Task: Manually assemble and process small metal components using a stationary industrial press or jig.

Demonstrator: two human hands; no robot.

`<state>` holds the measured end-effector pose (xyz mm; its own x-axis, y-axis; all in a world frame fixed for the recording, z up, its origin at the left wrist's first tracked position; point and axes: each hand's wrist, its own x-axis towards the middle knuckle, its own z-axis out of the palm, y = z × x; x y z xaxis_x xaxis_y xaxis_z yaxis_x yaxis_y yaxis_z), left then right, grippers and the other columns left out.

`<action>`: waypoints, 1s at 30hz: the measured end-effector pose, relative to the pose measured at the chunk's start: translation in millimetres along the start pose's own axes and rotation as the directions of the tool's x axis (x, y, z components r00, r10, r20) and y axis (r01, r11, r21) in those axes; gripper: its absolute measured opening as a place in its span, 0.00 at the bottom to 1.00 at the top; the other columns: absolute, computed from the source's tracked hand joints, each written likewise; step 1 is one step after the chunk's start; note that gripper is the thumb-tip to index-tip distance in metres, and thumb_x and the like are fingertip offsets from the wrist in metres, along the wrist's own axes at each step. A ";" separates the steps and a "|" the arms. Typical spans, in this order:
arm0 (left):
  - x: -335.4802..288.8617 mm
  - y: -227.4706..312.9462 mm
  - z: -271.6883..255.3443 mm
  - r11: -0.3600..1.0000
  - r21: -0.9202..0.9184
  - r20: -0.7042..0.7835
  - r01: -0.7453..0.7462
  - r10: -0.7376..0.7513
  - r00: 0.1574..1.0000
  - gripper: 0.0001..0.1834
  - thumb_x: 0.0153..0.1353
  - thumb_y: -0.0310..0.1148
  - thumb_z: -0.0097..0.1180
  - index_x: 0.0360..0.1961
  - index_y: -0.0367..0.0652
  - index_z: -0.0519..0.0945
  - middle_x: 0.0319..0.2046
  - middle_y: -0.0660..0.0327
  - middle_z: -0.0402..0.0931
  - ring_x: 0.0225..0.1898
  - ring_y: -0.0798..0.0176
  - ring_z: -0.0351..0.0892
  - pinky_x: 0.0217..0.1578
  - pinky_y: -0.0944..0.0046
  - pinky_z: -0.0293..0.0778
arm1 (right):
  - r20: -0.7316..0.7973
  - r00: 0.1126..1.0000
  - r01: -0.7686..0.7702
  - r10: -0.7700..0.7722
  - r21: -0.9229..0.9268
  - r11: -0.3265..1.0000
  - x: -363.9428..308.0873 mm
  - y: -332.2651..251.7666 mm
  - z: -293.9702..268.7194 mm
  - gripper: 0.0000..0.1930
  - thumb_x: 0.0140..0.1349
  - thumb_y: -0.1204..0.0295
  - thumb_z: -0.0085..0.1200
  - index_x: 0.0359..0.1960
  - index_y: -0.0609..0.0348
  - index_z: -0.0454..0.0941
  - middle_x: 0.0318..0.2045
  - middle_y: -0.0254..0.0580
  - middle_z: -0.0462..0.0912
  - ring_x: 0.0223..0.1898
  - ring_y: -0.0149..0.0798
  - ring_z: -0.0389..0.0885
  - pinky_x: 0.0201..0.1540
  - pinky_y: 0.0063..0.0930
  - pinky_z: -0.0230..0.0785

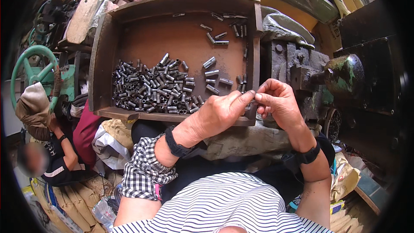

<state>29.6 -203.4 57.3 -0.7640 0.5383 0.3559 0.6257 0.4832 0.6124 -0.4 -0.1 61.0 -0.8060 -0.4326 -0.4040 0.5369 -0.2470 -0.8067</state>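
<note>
A wooden tray (181,1) in front of me holds a heap of short metal tubes (153,87) at its near left. Longer metal sleeves (211,73) lie scattered along the tray's right side. Over the near right corner, my left hand (224,110) and my right hand (280,103) meet with thumbs and forefingers pinched together. What sits between the fingertips is mostly hidden and too small to name. Both hands are closed, and the left one hangs over the tray's inner edge.
At the right stands a dark, greasy machine (345,77) close to my right hand. A green handwheel (36,77) is at the left, with another person (64,155) below it. Grey sacking (241,140) lies under the tray's near edge. Yellow sacks and boards are behind.
</note>
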 end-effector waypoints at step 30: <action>-40.4 -45.3 -52.0 -0.057 -0.960 0.233 0.274 -0.704 0.671 0.14 0.60 0.28 0.51 0.46 0.36 0.68 0.33 0.58 0.77 0.32 0.65 0.81 0.20 0.76 0.74 | 0.341 0.887 0.287 -0.312 -0.935 -0.207 57.4 20.7 65.6 0.08 0.46 0.80 0.55 0.30 0.64 0.74 0.31 0.54 0.77 0.36 0.51 0.80 0.39 0.36 0.73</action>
<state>23.9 -283.0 51.9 -0.9164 0.1815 -0.3568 -0.3959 -0.5431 0.7405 -19.2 -86.9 49.5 -0.7971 -0.6025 0.0403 -0.5756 0.7380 -0.3520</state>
